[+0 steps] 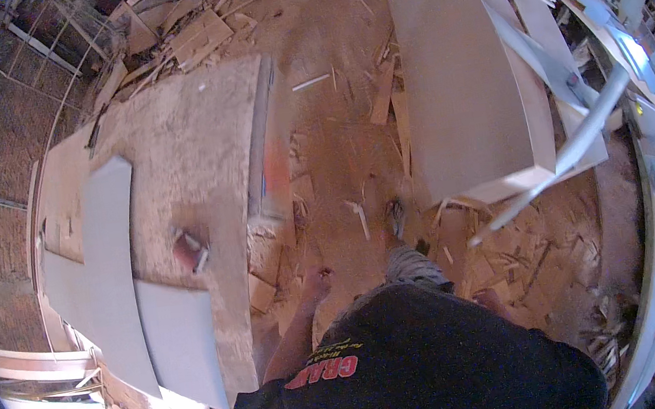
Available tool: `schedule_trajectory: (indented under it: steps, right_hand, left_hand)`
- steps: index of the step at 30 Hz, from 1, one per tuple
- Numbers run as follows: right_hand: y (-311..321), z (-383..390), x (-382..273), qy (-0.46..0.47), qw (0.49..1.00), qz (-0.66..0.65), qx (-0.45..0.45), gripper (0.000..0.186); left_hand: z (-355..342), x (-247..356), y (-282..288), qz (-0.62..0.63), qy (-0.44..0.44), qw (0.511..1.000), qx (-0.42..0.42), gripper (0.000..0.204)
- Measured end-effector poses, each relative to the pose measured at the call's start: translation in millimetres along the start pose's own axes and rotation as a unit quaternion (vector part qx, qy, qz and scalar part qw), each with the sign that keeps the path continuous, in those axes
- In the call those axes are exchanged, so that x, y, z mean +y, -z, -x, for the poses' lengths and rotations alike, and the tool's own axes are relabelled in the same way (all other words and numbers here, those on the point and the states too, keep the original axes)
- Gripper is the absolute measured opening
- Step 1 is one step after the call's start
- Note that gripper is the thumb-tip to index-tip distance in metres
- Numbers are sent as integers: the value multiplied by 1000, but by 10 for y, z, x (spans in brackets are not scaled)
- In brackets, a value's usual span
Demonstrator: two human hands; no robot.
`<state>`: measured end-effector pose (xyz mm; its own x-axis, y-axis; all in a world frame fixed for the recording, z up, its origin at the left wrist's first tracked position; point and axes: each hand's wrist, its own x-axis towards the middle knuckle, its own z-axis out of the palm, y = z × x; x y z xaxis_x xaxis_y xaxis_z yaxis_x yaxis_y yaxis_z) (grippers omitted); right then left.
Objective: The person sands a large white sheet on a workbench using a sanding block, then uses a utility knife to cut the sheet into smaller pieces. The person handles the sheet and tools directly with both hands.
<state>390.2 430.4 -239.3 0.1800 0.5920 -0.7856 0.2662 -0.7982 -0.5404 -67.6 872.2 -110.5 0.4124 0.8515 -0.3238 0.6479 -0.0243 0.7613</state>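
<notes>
Here's brown floor down middle. Surface at left, pale box at right. Long panel crosses another on surface. Scraps litter floor near right hand, half hidden, grip cannot tell. Left hand near surface, fingers curled, contents unclear. Red object, blurred, on surface.

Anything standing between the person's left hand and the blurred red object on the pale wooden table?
No barrier shows: only the table's right edge, with tan scraps beside it, lies between the left hand and the red object.
</notes>
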Motion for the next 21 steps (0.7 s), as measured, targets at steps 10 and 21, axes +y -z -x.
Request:
schedule_trajectory:
  steps: [10,21]
  right_hand:
    - [1810,-2283,-3111,43,998,44,29,19]
    - [3343,-3945,-4599,75,967,-216,111,15]
  left_hand:
    - [-2259,1413,365,-22,-25,999,19,14]
    - [-4458,2171,832,-19,-10,999,49,16]
